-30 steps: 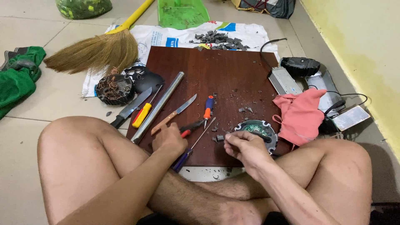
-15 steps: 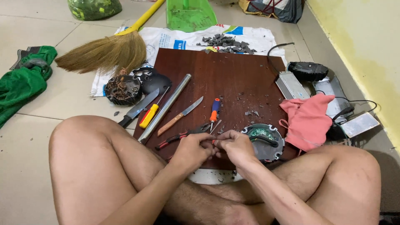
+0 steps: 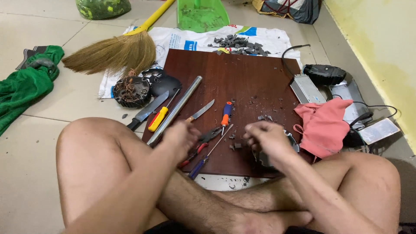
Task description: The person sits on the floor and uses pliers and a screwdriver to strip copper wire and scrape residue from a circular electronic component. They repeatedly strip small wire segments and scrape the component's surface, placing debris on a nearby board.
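At lower centre, my blurred left hand hovers over red-handled pliers; right hand above round part; either grip unclear.

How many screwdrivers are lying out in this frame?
3: a yellow-handled screwdriver left of the metal tube, an orange-and-blue one mid-board, and a blue-handled one between the hands. More may hide under the hands.

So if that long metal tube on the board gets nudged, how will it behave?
The metal tube is round and smooth, so it would probably roll sideways. It looks rigid, unlikely to bend. Its polished surface may slip in a grip.
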